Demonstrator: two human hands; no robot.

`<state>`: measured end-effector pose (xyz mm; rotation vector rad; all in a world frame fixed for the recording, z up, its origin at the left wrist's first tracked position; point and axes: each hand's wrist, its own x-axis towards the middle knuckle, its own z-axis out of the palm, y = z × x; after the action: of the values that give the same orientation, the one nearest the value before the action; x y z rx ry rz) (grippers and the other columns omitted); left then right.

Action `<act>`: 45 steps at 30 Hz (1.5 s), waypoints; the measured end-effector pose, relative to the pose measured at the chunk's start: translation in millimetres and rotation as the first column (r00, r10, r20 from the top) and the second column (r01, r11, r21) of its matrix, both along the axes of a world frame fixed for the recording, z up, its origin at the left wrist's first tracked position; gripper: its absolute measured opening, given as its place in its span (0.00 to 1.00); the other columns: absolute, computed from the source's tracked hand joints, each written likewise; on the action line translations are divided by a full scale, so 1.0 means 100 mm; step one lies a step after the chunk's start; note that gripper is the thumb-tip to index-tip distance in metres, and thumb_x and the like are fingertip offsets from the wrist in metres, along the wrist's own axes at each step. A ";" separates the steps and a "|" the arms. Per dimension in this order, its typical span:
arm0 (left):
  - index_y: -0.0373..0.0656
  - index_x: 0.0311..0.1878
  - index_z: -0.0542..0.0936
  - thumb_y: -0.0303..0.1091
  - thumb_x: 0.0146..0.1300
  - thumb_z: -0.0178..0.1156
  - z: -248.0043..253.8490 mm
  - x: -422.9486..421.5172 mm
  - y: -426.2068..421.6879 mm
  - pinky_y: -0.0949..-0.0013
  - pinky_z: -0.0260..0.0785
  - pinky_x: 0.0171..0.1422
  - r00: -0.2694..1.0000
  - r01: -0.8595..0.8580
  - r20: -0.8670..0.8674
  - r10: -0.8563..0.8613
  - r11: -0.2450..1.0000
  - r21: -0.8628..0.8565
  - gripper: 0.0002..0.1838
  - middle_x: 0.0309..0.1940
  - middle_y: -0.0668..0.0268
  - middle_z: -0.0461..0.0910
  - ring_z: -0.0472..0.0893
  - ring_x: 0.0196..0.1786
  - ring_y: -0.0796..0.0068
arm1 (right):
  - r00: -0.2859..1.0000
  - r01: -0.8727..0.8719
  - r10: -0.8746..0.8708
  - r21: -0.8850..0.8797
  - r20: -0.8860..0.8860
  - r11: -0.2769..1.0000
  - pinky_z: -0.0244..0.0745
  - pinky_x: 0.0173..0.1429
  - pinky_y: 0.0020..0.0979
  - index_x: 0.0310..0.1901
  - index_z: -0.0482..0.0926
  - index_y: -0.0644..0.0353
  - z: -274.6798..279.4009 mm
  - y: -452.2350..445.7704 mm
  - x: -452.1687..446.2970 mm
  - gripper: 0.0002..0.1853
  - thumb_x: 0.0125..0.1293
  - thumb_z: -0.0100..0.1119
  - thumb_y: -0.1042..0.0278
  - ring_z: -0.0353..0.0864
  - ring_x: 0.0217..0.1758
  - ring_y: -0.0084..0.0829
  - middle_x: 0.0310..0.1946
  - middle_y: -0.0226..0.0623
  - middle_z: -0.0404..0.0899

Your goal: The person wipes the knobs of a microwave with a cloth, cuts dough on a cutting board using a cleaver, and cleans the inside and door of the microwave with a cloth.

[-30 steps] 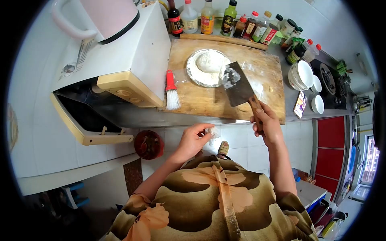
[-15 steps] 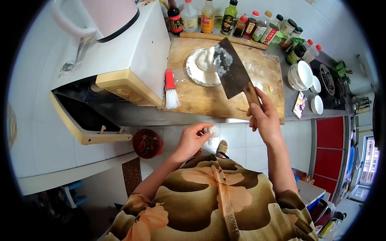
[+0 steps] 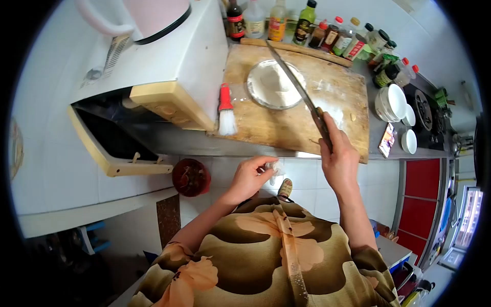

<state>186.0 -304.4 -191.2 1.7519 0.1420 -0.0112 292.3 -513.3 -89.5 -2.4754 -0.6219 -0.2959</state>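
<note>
My right hand is closed round the handle of a cleaver. Its dark blade appears nearly edge-on and slants up and left across a round plate. White powder, like flour, lies in the plate; part of it is hidden behind the blade. Whether the blade touches the plate I cannot tell. Low in front of my body, my left hand pinches a crumpled, whitish, thin piece of material, perhaps plastic or tissue. Under the plate is a wooden board with white dust on its right side.
A red-handled brush lies at the board's left edge, beside a white oven with its door down. A rolling pin and several bottles line the back. Bowls and a phone stand right.
The cleaver has turned from showing its broad, white-smeared face to nearly edge-on. The white heap at the blade's left edge no longer shows. My left hand keeps its pinch; the view has shifted slightly.
</note>
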 end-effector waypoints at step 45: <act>0.37 0.57 0.84 0.22 0.66 0.65 0.10 0.24 0.02 0.75 0.75 0.46 1.000 -0.002 0.027 0.003 1.000 -0.019 0.17 0.40 0.66 0.87 0.82 0.41 0.83 | 0.990 0.089 -0.071 -0.143 0.125 0.986 0.77 0.39 0.44 0.61 0.82 0.48 -0.03 0.00 0.73 0.27 0.58 0.64 0.78 0.82 0.37 0.44 0.34 0.39 0.80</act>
<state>210.4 -302.6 -181.5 1.7317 0.1244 0.0128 365.2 -512.8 -92.2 -2.6453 -0.6137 -0.4465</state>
